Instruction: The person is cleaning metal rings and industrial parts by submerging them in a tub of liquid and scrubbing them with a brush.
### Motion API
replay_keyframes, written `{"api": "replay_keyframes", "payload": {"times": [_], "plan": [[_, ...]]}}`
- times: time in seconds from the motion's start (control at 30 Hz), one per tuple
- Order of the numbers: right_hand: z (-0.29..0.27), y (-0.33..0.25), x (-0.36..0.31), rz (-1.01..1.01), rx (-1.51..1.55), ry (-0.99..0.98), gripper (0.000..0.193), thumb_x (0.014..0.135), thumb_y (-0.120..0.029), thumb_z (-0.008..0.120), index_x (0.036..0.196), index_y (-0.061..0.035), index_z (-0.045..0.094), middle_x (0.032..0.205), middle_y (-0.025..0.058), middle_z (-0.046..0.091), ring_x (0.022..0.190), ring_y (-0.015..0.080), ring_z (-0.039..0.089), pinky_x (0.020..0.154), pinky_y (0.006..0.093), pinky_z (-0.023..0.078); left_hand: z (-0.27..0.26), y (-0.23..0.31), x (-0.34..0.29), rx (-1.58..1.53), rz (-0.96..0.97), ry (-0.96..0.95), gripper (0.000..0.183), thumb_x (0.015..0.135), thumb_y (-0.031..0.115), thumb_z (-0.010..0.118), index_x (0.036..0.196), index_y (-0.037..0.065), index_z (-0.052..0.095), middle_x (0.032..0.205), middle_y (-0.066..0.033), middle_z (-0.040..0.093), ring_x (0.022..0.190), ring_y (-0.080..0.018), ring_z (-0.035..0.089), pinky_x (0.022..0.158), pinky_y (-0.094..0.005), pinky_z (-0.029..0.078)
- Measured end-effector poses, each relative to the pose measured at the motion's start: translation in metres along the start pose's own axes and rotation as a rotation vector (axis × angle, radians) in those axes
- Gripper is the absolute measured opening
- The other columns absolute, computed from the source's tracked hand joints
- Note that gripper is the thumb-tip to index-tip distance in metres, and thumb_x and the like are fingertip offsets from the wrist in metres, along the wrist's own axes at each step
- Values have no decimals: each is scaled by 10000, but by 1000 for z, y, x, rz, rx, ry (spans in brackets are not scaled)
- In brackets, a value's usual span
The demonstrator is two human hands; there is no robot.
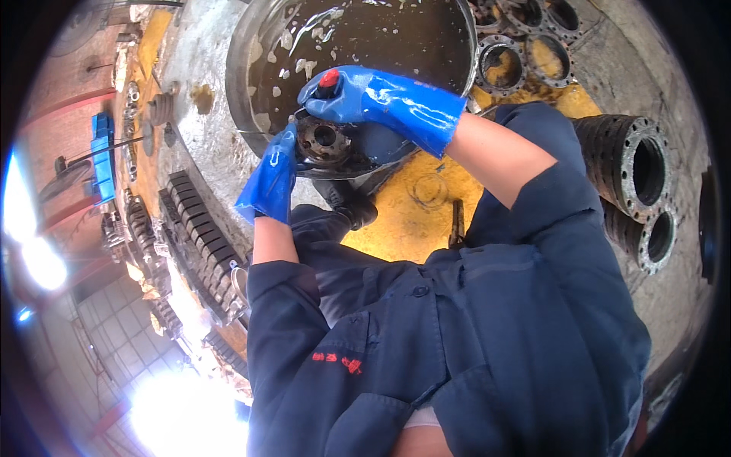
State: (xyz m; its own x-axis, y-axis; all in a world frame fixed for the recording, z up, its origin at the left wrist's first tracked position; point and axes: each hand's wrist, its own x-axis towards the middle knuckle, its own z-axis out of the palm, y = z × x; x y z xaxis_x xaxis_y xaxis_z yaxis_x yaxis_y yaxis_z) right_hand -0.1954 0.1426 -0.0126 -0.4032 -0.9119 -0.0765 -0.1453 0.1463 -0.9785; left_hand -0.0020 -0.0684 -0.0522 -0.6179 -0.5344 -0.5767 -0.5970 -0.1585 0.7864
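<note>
Round metal flanged part [324, 142] at basin rim [242, 114], steadied in left hand [272, 177], grip clamped on its edge; right hand [381, 99] wrapped around red-tipped tool [328, 81]. Best scrubbed over dark liquid, kept steady

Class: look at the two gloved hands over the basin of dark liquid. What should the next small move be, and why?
Probably turn the round metal part a little in the left hand. The right hand presses a red-tipped tool on its upper edge over the basin, and the rest still looks grimy.
</note>
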Motion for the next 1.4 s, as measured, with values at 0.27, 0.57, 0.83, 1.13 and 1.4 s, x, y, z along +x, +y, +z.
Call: {"api": "replay_keyframes", "payload": {"times": [0.27, 0.57, 0.83, 1.13, 1.4], "plan": [[2, 34, 6, 353, -342, 33, 403, 933, -460, 666, 1152, -147, 795, 1100, 156, 789, 1035, 330, 750, 954, 425, 576, 14, 6, 1, -2, 26, 14, 533, 1105, 411, 548, 1355, -43, 670, 1204, -126, 753, 1030, -211, 712, 932, -325, 554], [1, 14, -43, 165, 457, 184, 420, 1007, -401, 668, 1184, -32, 761, 1005, 169, 769, 881, 230, 704, 853, 401, 529, 12, 4, -2, 51, 57, 28, 568, 1102, 453, 533, 1368, -32, 660, 1207, -129, 753, 1048, -222, 721, 899, -339, 572], [5, 3, -73, 119, 499, 26, 389, 976, -428, 672, 1083, -70, 783, 973, 123, 772, 907, 224, 689, 873, 363, 519, 10, 3, 2, 30, 34, 0, 574, 1103, 456, 530, 1389, -28, 647, 1223, -132, 750, 1068, -229, 724, 904, -340, 577], [9, 20, -23, 247, -613, -70, 344, 894, -450, 712, 1155, -240, 793, 1083, 92, 797, 1028, 345, 752, 891, 452, 599, 12, 4, 7, 28, 23, -7, 574, 1103, 455, 530, 1395, -26, 644, 1230, -133, 748, 1077, -231, 724, 909, -339, 577], [5, 15, -3, -24, 111, 26, 336, 973, -336, 703, 1259, -170, 766, 1206, 78, 788, 1118, 215, 736, 1032, 354, 555, 4, 1, -2, 4, 8, 4, 575, 1103, 454, 530, 1401, -24, 641, 1237, -133, 746, 1085, -233, 724, 914, -339, 578]]}}
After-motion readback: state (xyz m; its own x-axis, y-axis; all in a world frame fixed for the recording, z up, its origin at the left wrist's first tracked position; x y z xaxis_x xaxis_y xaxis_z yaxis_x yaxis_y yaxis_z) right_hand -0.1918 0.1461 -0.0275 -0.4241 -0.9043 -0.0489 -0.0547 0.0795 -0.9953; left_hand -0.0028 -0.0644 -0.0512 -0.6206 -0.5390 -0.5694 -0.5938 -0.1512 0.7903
